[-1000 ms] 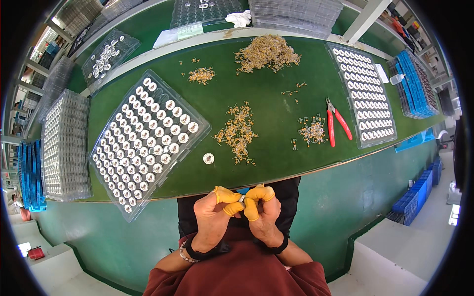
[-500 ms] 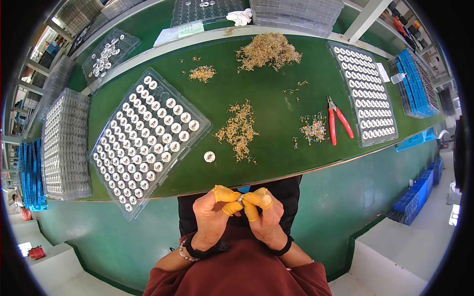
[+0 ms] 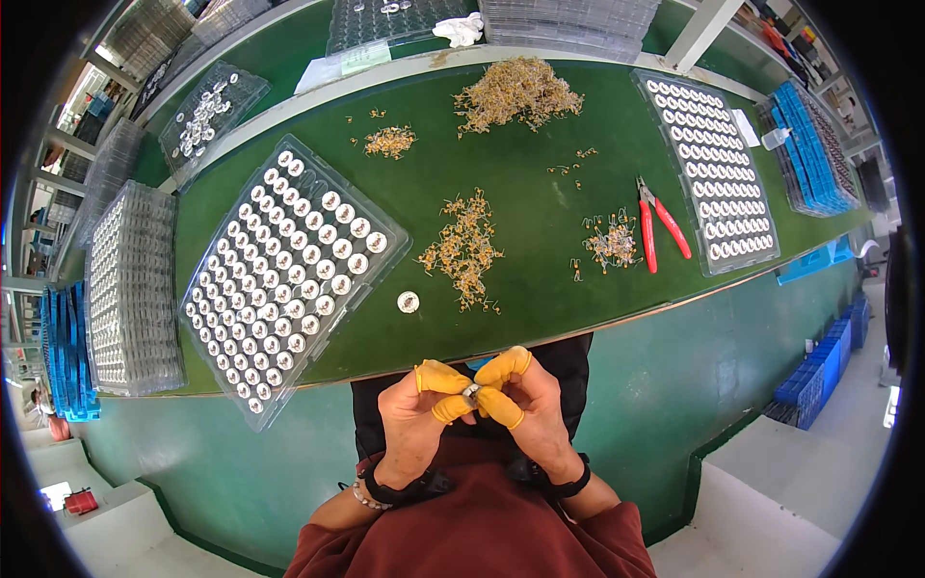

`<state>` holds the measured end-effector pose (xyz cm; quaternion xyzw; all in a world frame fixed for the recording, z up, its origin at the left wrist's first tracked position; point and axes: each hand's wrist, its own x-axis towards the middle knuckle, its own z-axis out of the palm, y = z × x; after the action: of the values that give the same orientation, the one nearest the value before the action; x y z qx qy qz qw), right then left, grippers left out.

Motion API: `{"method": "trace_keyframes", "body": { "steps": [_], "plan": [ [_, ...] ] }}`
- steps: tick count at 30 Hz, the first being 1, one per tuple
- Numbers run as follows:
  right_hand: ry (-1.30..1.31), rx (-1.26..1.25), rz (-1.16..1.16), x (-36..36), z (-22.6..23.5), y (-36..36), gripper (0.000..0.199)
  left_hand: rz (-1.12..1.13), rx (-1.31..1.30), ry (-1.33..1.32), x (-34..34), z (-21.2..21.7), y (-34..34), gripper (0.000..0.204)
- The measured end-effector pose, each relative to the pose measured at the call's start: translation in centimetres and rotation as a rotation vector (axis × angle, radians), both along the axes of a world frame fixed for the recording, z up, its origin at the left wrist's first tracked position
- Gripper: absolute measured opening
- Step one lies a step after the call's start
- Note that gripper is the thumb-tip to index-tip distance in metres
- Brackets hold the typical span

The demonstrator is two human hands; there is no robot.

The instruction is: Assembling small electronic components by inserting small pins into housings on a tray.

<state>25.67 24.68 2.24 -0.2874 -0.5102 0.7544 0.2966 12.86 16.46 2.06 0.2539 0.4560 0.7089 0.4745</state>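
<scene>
In front of the bench edge, my left hand (image 3: 417,412) and my right hand (image 3: 528,405) meet with yellow finger cots on thumbs and forefingers. Pinched between them is a small round white-and-silver part (image 3: 471,391), mostly hidden by the fingertips. A similar white round part (image 3: 409,302) lies alone on the green bench. Left of it, a clear plastic tray (image 3: 385,252) holds rows of these parts, with some pockets bare at the upper end. Just beyond my hands is a loose pile of small orange components with wire leads (image 3: 466,252).
Red-handled cutters (image 3: 649,236) lie beside a small pile of wire-leaded components (image 3: 613,243). A larger component heap (image 3: 520,94) is at the back. Another filled tray (image 3: 715,178) stands right. Stacked trays (image 3: 135,289) and blue trays (image 3: 811,154) flank the bench (image 3: 540,212).
My right fingers have shifted on the small part, forefinger raised and thumb lower, so more of it shows. The left hand keeps its pinch. The view has tilted slightly.
</scene>
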Motion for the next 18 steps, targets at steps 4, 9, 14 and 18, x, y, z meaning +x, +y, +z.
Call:
{"method": "trace_keyframes", "body": {
  "steps": [4,9,14,18],
  "plan": [
    [0.034,0.010,0.006,-0.15,-0.06,-0.03,0.010,0.012,0.017,0.047,0.05,-0.26,-0.21,0.018],
    [0.061,0.120,-0.005,-0.23,-0.32,-0.23,0.012,0.056,0.032,0.285,0.21,0.04,-0.45,0.018],
    [0.062,0.203,-0.047,-0.36,-0.19,-0.59,0.014,0.077,0.073,0.417,0.22,0.17,-0.43,0.018],
    [0.048,0.139,-0.092,-0.50,-0.08,-0.84,0.014,0.029,0.016,0.122,-0.12,-0.04,-0.18,0.019]
  ]
}}
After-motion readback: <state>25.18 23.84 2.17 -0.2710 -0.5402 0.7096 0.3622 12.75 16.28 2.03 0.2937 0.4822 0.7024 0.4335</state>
